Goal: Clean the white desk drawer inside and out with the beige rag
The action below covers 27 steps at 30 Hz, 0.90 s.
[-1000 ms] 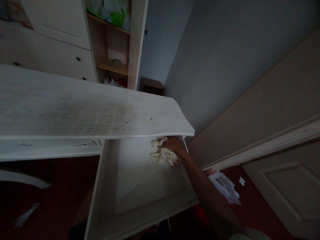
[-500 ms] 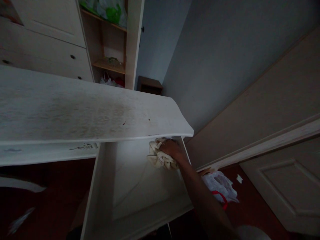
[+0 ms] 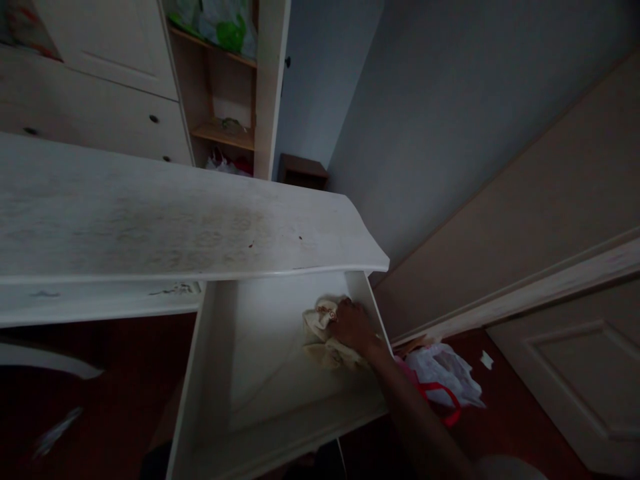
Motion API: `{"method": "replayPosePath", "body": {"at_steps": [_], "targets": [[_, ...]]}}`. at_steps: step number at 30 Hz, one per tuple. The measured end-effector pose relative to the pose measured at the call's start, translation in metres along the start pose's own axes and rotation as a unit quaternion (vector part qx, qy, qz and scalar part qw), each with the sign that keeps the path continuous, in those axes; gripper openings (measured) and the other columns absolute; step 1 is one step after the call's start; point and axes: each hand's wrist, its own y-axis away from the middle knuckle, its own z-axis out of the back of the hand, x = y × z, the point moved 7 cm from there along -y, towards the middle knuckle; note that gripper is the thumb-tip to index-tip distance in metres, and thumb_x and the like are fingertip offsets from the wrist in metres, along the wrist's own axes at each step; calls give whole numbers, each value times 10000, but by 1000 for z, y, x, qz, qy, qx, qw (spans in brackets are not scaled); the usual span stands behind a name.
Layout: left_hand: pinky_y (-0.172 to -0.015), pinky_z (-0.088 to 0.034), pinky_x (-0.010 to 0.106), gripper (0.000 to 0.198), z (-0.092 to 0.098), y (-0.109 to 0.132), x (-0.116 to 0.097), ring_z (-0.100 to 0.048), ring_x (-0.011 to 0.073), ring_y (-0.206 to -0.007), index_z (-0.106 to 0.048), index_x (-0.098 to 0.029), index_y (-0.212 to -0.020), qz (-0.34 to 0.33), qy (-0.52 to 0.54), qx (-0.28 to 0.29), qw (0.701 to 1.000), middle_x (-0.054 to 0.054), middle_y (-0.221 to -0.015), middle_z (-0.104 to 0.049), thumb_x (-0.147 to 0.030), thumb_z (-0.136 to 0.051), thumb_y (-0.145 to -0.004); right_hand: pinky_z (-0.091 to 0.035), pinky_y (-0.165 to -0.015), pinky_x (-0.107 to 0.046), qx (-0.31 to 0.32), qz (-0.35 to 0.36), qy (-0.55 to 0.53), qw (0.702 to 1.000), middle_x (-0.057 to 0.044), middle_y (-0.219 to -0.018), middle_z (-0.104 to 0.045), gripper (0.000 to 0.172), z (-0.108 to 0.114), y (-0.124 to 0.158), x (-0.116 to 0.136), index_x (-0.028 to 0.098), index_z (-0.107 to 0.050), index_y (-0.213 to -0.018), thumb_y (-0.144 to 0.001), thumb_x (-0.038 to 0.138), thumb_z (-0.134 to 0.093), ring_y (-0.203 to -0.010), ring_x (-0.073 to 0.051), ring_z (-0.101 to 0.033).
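My right hand (image 3: 354, 327) is closed on a crumpled cream cloth (image 3: 330, 340) with some reddish-brown print. The cloth lies against the floor of a pulled-out white drawer (image 3: 265, 340), near its right side wall. The drawer sticks out from under a white table top (image 3: 320, 227), which is marked with dark smudges and a few small dark specks. My left hand does not show.
A cabinet (image 3: 115, 127) with dark knobs and open shelves holding bags stands behind. A small brown box-like unit (image 3: 303, 168) is by the wall. White plastic bag (image 3: 445, 370) with a red strap lies on the dark red floor, right, near a panelled door (image 3: 580, 373).
My right hand has drawn the cloth from the back right corner of the drawer toward me and slightly right. The view has shifted a little.
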Motion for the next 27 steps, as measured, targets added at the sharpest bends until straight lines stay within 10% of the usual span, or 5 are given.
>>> {"method": "replayPosePath", "body": {"at_steps": [15, 27], "targets": [[-888, -545, 435, 353, -8, 3, -2, -614, 228, -1069, -584, -195, -1227, -24, 46, 0, 999, 90, -1253, -601, -369, -596, -920, -300, -1127, -365, -15, 35, -69, 997, -222, -1532, -376, 695, -14, 10, 25, -33, -411, -1430, -821, 284, -520, -1334, -339, -403], [-879, -546, 431, 338, -11, -7, 1, -613, 232, -1074, -589, -209, -1217, -32, 67, 15, 997, 86, -1245, -609, -358, -609, -913, -324, -1077, -375, -61, 195, -85, 975, -223, -1446, -489, 512, 35, -40, 140, 19, -538, -1319, -848, 221, -510, -1272, -293, -475]]}}
